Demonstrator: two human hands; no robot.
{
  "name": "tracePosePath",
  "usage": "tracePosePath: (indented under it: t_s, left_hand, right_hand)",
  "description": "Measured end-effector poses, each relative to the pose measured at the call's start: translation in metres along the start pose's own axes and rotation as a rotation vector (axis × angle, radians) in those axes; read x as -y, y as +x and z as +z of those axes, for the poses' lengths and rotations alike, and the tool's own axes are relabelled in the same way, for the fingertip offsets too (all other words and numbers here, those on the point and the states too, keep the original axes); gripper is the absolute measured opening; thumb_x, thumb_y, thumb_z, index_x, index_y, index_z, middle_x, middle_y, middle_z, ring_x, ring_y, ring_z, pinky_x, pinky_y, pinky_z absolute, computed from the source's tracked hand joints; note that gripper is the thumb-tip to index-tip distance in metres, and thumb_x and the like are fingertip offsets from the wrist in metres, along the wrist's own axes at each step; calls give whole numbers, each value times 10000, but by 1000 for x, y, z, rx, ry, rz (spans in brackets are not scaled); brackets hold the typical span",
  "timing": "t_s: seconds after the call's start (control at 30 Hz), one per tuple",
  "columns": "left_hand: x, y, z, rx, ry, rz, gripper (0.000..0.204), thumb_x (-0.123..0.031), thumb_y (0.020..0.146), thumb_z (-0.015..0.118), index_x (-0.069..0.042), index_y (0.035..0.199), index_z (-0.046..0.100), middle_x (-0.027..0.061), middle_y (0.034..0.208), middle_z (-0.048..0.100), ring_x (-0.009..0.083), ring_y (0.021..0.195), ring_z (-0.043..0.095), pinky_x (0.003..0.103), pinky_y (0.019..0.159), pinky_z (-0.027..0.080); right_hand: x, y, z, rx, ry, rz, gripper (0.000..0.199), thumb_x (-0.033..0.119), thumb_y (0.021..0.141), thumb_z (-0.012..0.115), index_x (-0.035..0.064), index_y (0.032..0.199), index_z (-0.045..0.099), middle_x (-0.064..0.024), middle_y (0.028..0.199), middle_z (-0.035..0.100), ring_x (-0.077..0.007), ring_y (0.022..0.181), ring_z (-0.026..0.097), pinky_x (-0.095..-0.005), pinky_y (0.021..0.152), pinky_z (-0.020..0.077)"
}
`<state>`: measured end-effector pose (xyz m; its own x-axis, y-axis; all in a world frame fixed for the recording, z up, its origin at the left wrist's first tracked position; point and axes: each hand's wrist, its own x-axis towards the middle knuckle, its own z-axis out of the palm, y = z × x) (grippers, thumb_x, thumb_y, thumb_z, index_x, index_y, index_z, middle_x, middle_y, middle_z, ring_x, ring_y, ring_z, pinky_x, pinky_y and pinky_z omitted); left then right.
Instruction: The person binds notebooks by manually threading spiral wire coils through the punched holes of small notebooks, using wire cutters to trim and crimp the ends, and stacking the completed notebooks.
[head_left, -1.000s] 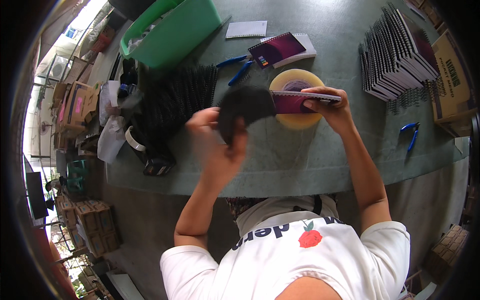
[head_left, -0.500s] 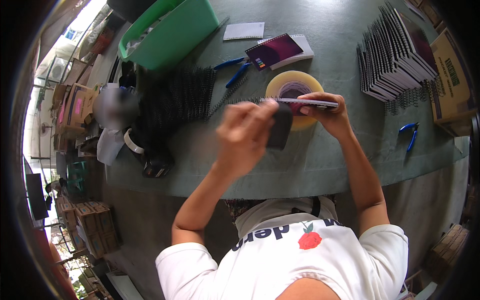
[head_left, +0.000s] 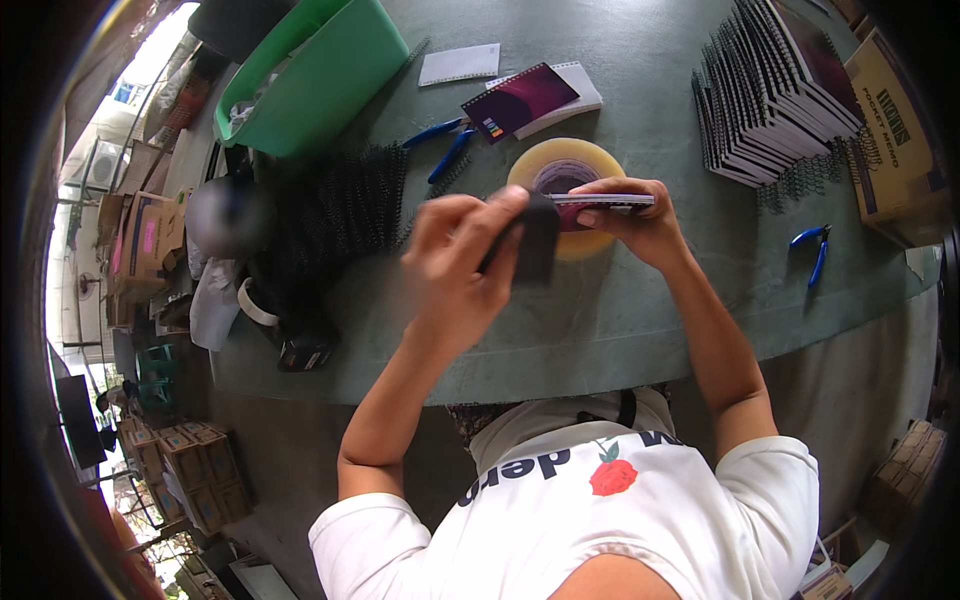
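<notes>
Daylight glares far left of the tape roll (head_left: 540,160)
The openings (head_left: 155,50) there are washed out, a pale sheen lies on the table (head_left: 645,30) beyond the tape roll, and the floor (head_left: 290,470) on its near side is dim. Left of it the left hand (head_left: 455,260) is blurred, as is the dark piece (head_left: 538,245) at its lower-left edge. Well outward, straight edges curve into blackness.

Workshop: blue-handled pliers (head_left: 819,262), stacked cartons (head_left: 200,462)

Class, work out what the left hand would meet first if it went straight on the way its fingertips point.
Probably the purple-covered notebook in the right hand, just beyond the left hand, though depth is unclear and the two may touch.
</notes>
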<state>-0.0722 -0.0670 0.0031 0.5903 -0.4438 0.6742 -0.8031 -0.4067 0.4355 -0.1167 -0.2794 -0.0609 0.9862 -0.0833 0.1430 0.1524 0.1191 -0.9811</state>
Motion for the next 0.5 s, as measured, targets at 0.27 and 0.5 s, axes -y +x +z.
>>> tracePosePath:
  t_s: [0.27,0.5]
  left_hand:
    - [-8,-13,6,268,-51,-45,303,-54,742,688,-85,1030,599,77,895,580,246,811,585,336,652,495]
    - [-15,-22,10,478,7,-70,328,20,674,686,-80,983,645,93,901,619,254,831,592,346,722,487]
  right_hand:
    - [-3,2,-2,30,-17,-39,201,5,776,691,25,976,692,-47,913,688,-99,844,627,-231,792,502]
    - [-1,6,2,-12,-29,-314,168,4,793,675,24,958,698,-38,912,689,-97,834,624,-229,789,501]
